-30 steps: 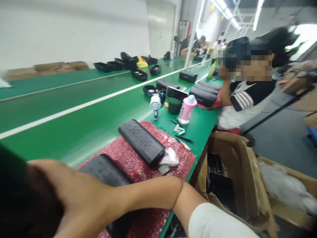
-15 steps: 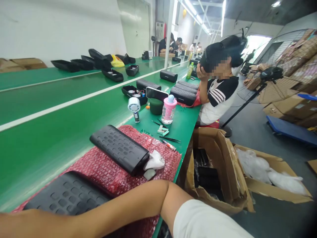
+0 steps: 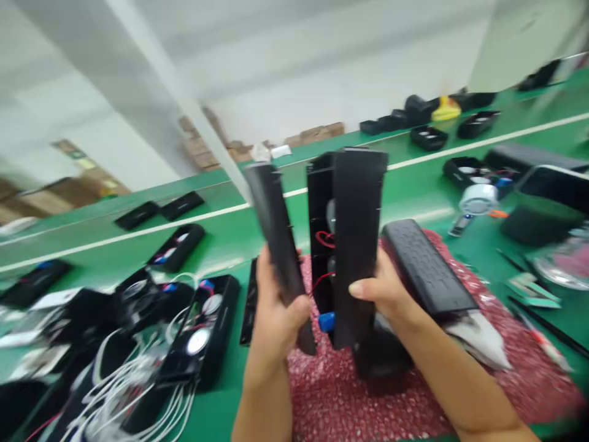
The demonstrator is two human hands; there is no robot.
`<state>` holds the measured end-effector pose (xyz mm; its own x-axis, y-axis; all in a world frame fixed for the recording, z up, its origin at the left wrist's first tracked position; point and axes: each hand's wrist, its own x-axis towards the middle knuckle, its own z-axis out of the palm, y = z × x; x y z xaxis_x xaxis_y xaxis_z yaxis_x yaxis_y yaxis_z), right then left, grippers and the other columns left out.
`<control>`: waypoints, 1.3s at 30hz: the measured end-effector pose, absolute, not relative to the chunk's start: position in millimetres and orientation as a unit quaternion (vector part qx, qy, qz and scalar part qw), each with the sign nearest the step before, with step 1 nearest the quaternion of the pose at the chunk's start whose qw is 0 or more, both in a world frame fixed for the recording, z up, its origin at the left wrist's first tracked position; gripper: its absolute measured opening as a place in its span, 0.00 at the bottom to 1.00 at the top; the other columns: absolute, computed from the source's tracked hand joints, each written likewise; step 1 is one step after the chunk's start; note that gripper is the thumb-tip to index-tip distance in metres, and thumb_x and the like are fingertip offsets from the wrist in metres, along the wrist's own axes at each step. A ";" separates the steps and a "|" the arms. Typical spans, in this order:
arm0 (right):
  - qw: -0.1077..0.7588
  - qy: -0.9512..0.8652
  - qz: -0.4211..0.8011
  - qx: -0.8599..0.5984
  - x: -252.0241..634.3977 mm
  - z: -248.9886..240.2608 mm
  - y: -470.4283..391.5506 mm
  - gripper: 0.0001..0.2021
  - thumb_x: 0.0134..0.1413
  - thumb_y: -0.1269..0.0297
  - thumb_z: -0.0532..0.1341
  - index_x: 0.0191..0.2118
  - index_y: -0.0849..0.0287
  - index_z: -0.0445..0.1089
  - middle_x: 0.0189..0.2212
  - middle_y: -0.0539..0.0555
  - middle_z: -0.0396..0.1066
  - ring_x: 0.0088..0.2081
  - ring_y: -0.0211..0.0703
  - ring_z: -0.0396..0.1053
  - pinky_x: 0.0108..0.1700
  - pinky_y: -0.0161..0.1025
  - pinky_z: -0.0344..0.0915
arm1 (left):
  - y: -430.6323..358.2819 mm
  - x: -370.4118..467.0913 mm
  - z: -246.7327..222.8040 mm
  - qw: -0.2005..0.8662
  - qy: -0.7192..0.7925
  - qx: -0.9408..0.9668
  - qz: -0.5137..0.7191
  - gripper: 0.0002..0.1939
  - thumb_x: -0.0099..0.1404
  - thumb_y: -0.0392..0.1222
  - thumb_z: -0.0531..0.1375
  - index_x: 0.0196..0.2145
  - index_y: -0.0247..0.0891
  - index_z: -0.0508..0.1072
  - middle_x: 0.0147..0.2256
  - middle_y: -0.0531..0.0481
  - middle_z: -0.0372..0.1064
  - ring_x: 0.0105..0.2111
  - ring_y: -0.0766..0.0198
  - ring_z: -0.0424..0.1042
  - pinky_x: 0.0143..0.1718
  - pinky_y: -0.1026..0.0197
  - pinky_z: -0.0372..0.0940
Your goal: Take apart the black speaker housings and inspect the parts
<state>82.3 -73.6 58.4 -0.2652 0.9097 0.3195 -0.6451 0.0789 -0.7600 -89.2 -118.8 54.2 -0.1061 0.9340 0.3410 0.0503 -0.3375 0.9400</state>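
Note:
Two long black shell halves stand upright in front of me, a gap between them. My left hand (image 3: 273, 325) is closed round a narrow black cover (image 3: 280, 236), thumb on its near side. On the right, my right hand (image 3: 384, 285) grips a black speaker housing (image 3: 359, 245). Red wires and a blue part (image 3: 326, 321) show at its inner side. Below them lies red bubble wrap (image 3: 335, 408), with a blurred black piece (image 3: 381, 356) on it. Right of my right hand rests a black textured speaker (image 3: 427, 264).
Open housings (image 3: 202, 331) and tangled white cables (image 3: 124, 387) lie at left. At right are a small handheld fan (image 3: 476, 199), white cloth (image 3: 481, 341), tweezers (image 3: 552, 325) and a phone (image 3: 556, 187). More black housings (image 3: 427, 138) stand across the green bench.
The view has swung left from the co-worker to the bench before me. Both my hands now show, each holding a shell half; earlier only an outstretched arm was seen.

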 end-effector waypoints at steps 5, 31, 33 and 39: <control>0.599 -0.450 0.623 -0.226 83.3 51.3 -78.7 0.33 0.27 0.55 0.78 0.43 0.52 0.66 0.33 0.49 0.73 0.32 0.45 0.73 0.33 0.42 0.73 | -112.7 -67.7 62.2 0.419 0.393 0.579 0.578 0.50 0.57 0.63 0.66 0.68 0.48 0.48 0.62 0.42 0.60 0.60 0.47 0.65 0.63 0.44 0.60; 0.558 -0.453 0.651 -0.245 80.9 47.4 -73.0 0.38 0.31 0.59 0.76 0.51 0.53 0.62 0.48 0.57 0.72 0.51 0.59 0.71 0.55 0.58 0.69 | -100.7 -61.6 58.8 0.434 0.382 0.575 0.578 0.41 0.63 0.65 0.59 0.66 0.43 0.51 0.68 0.39 0.51 0.67 0.47 0.53 0.68 0.45 0.51; 0.558 -0.465 0.644 -0.240 81.7 46.7 -70.7 0.37 0.35 0.56 0.75 0.53 0.53 0.62 0.51 0.56 0.72 0.54 0.58 0.70 0.58 0.58 0.67 | -100.2 -60.4 58.6 0.432 0.384 0.573 0.581 0.42 0.64 0.64 0.58 0.67 0.43 0.50 0.68 0.38 0.51 0.68 0.47 0.53 0.68 0.45 0.51; 0.580 -0.486 0.616 -0.219 79.9 44.6 -69.1 0.29 0.53 0.46 0.66 0.57 0.50 0.62 0.58 0.55 0.68 0.60 0.55 0.66 0.63 0.54 0.63 | -101.3 -58.9 56.7 0.435 0.387 0.562 0.588 0.45 0.63 0.64 0.60 0.69 0.46 0.47 0.68 0.39 0.50 0.67 0.46 0.54 0.68 0.43 0.51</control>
<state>79.9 -69.1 44.6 -0.2306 0.9274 0.2944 -0.5020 0.1457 -0.8525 -58.9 -101.3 56.7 0.0097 0.9459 0.3242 -0.0767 -0.3225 0.9434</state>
